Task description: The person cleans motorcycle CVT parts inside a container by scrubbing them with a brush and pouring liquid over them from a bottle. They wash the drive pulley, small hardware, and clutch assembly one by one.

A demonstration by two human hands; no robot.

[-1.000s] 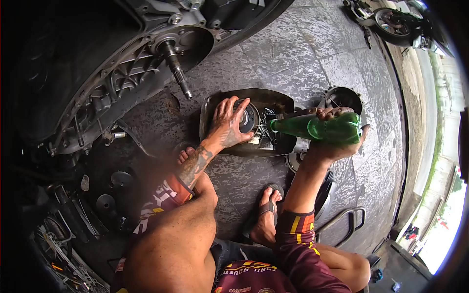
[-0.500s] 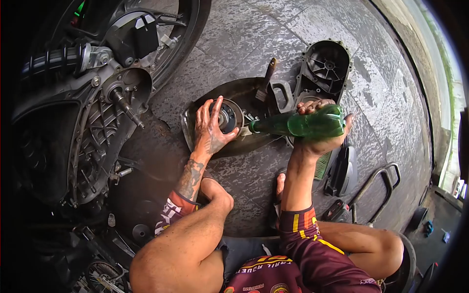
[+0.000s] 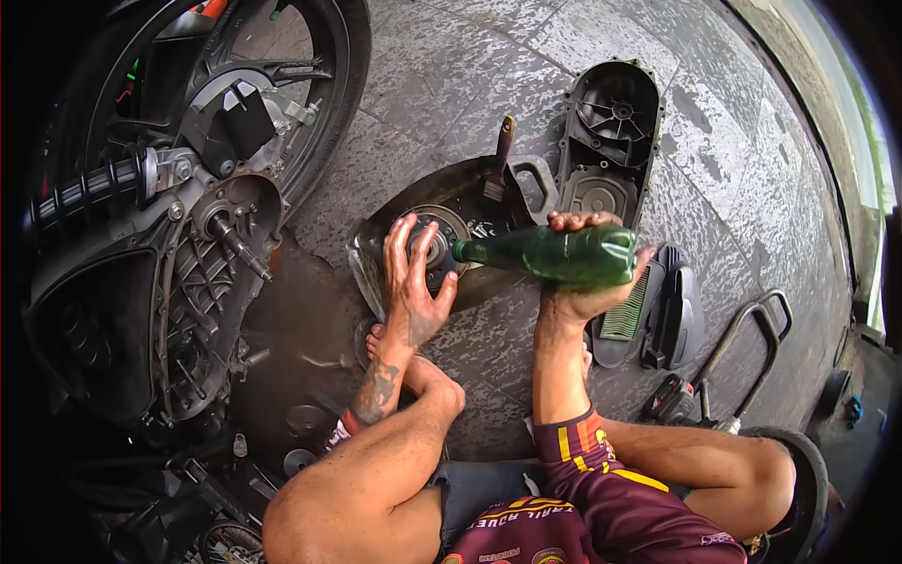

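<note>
My right hand (image 3: 597, 282) wraps around a green plastic bottle (image 3: 554, 254), tilted nearly level with its neck pointing left. The bottle's mouth is beside a round metal disc-shaped part with a central hub (image 3: 458, 226). Over the left side of that part, my left hand (image 3: 413, 291) has its fingers and thumb spread, seemingly touching it. The part sits in a dark dustpan-like tray (image 3: 376, 211) with a loop handle. A paintbrush (image 3: 504, 155) leans in the tray, bristles down. Whether liquid leaves the bottle I cannot tell.
At left stands a partly dismantled scooter, its wheel (image 3: 343, 103) and bare shaft (image 3: 240, 249) exposed. A long engine cover (image 3: 644, 122) lies beyond the tray. To the right are a green air filter (image 3: 622, 310), a black cover (image 3: 676, 315), a bent metal bar (image 3: 766, 348) and a power tool (image 3: 669, 399).
The bottle has moved left, bringing its mouth closer to the round part. My left fingers have shifted farther over the part. The whole view has shifted slightly.
</note>
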